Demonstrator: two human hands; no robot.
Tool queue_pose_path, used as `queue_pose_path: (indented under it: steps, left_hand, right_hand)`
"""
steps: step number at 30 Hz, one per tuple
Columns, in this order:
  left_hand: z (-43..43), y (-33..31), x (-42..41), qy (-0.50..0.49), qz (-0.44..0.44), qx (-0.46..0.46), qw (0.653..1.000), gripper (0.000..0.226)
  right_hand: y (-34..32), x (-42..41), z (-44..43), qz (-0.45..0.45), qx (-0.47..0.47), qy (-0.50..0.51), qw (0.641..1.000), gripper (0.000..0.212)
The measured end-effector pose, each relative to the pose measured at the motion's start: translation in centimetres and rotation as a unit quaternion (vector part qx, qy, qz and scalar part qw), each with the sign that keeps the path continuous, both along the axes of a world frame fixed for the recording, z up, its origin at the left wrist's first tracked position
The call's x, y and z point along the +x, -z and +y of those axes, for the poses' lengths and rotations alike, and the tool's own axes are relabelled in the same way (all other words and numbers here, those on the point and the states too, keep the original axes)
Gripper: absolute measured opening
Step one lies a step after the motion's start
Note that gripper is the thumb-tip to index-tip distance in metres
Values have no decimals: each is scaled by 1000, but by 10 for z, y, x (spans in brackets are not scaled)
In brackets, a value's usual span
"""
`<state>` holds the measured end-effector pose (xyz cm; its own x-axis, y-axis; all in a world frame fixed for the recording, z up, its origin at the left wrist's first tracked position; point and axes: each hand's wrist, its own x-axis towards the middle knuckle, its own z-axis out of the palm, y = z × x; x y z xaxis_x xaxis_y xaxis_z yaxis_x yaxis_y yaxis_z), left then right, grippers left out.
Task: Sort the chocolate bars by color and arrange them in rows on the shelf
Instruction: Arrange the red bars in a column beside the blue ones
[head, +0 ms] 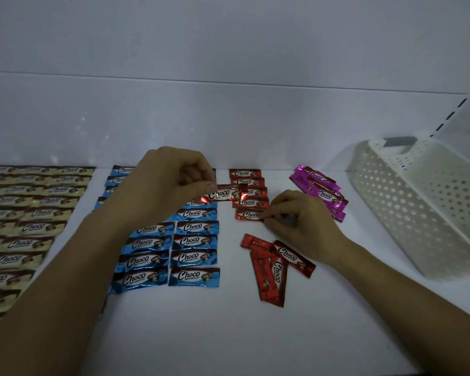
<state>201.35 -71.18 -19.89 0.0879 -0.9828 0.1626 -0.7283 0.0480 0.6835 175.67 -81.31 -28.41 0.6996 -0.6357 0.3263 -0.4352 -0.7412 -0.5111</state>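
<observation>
My left hand is curled around one end of a red chocolate bar, pinching it between thumb and fingers and holding it level, raised just to the left of the red column, with its far end overlapping that column. The red column is a short stack of bars lying flat on the white shelf. My right hand rests at the column's near end, its fingertips pinching the right end of the lowest red bar. Just in front of the column lies a loose red pile of crossed bars. Left of the column are two neat blue rows, and further left, cream bars. Right of the column sits a heap of pink bars, then a white perforated basket.
</observation>
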Motion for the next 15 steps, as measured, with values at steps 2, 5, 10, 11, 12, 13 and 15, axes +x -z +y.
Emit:
queue_pose_path:
  steps: [2, 5, 10, 11, 12, 13, 15]
  left_hand:
    - [0, 0, 1, 3, 8, 4, 1000, 9]
    - [-1, 1, -1, 11, 11, 11, 1000, 10]
    - [-2, 7, -13, 40, 29, 28, 998, 9]
    - [-2, 8, -16, 44, 31, 26, 998, 8]
    - [-2, 9, -19, 46, 33, 25, 998, 8]
    - [-2, 10, -22, 47, 34, 23, 998, 8]
    - [-2, 12, -27, 49, 35, 20, 998, 9]
  right_hand:
    - [-1, 0, 1, -9, -5, -4, 1000, 15]
    - [-9, 2, 4, -90, 38, 27, 995, 14]
    - [-30, 9, 13, -240, 245, -41, 938, 28]
    - [-30, 9, 14, -241, 247, -56, 937, 33]
    - [-30, 8, 14, -236, 237, -66, 940, 37]
    - [-29, 6, 14, -228, 214, -72, 947, 38]
    - [-26, 4, 13, -210, 140, -77, 965, 34]
